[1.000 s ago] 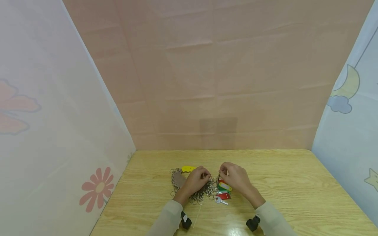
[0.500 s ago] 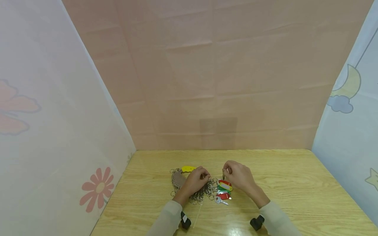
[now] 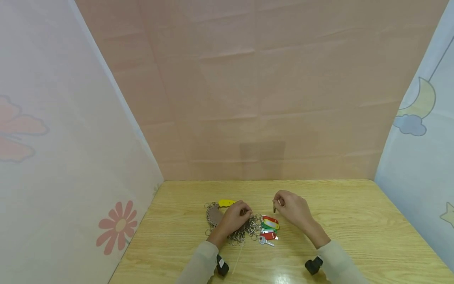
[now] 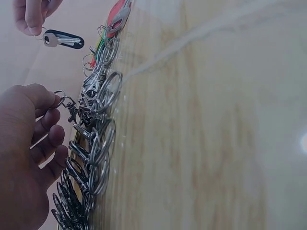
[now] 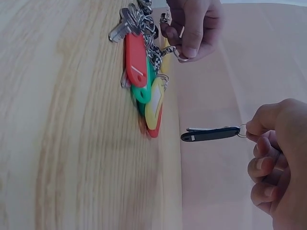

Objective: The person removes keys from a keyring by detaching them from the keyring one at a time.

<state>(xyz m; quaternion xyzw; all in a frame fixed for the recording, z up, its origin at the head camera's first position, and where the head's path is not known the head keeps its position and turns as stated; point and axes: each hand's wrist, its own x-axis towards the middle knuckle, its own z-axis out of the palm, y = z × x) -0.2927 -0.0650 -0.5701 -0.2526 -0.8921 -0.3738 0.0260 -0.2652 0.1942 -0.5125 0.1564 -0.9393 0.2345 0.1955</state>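
In the head view my left hand (image 3: pixel 232 219) is over a brown-grey panel (image 3: pixel 214 215) edged with metal clasps and rings. Its thumb and finger pinch a metal ring (image 4: pixel 58 94), which joins a swivel clasp (image 4: pixel 72 111). Off to the right, my right hand (image 3: pixel 293 209) pinches a thin ring that carries a black key tag (image 5: pixel 211 135) and a key (image 4: pixel 52 40); both hang in the air, apart from the rest. Between the hands lie red (image 5: pixel 136 60), green (image 5: pixel 143 94) and yellow (image 5: pixel 154 103) key tags, with a silver key (image 3: pixel 263 240) at the near end.
Behind the left hand lies a yellow piece (image 3: pixel 226 202) at the panel's far side. A thin pale strip (image 3: pixel 237 260) lies on the wooden table (image 3: pixel 354 236) in front. A pinkish cloth (image 3: pixel 213 98) hangs behind the table, with patterned cloths at both sides.
My right hand has moved right and slightly back, away from the left hand, taking the black key tag along. My left hand has stayed nearly still on its ring.
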